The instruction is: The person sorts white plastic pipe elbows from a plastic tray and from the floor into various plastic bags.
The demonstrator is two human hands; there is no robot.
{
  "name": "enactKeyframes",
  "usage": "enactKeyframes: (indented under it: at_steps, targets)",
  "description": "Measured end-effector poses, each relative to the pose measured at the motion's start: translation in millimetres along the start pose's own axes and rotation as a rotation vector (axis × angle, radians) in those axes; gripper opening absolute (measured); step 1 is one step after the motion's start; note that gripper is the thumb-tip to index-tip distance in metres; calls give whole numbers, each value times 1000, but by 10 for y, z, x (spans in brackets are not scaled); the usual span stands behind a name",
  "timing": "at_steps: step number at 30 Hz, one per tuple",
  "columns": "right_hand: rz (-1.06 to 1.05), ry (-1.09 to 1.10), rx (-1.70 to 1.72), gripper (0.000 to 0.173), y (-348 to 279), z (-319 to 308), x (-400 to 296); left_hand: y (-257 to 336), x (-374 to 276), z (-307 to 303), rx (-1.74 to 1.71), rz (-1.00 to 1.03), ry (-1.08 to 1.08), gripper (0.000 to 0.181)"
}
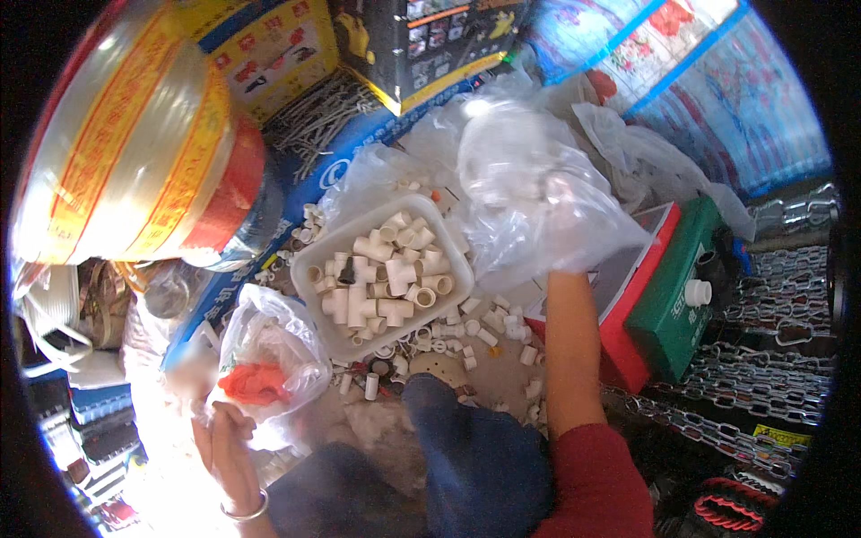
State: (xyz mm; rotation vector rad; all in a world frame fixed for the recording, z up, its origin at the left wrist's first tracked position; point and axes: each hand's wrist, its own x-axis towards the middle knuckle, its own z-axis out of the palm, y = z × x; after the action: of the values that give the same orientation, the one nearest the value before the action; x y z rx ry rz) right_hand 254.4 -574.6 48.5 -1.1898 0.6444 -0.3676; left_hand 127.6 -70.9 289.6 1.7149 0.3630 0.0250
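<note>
My left hand [229, 450], with a bangle on the wrist, pinches the near edge of a small clear plastic bag [306, 336]. Crumpled red plastic [252, 383] lies inside that bag. Strong glare washes out the area around these fingers. On the other side, my right hand [565, 208] is inside a large clear plastic bag [518, 161], which is blurred. Its fingers are mostly hidden by the shiny film, so their grip is unclear. Between my hands stands a translucent plastic tub [309, 336] holding many white PVC tees and elbows [356, 296].
Loose white PVC fittings [464, 333] litter the ground around the tub. A red and green box [662, 302] stands at right beside hanging metal chains [753, 363]. At upper left is a large wrapped roll of hose [134, 148]; a black carton [430, 54] stands behind.
</note>
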Motion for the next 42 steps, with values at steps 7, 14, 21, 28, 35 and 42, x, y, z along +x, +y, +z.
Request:
enactKeyframes:
  at_steps: [7,14,21,28,35,42]
  targets:
    - [117,-241,319,59,-150,546,-691,-189,-49,30,167,-147,-424,34]
    - [62,-442,78,55,-11,1529,-1495,-532,-140,533,318,207,-722,29]
    - [-109,-779,-213,52,47,2105,-2488,-420,150,442,-642,-163,-527,35]
    - [-417,-1180,-437,50,-134,2096,-2982,-446,348,386,-636,-268,-263,50]
    - [-679,-1100,-425,82,-1037,2346,-3246,-483,479,109,-465,295,-409,44]
    - [-199,-1004,-206,41,-1142,2255,-2755,-204,405,-367,-743,-427,-575,43]
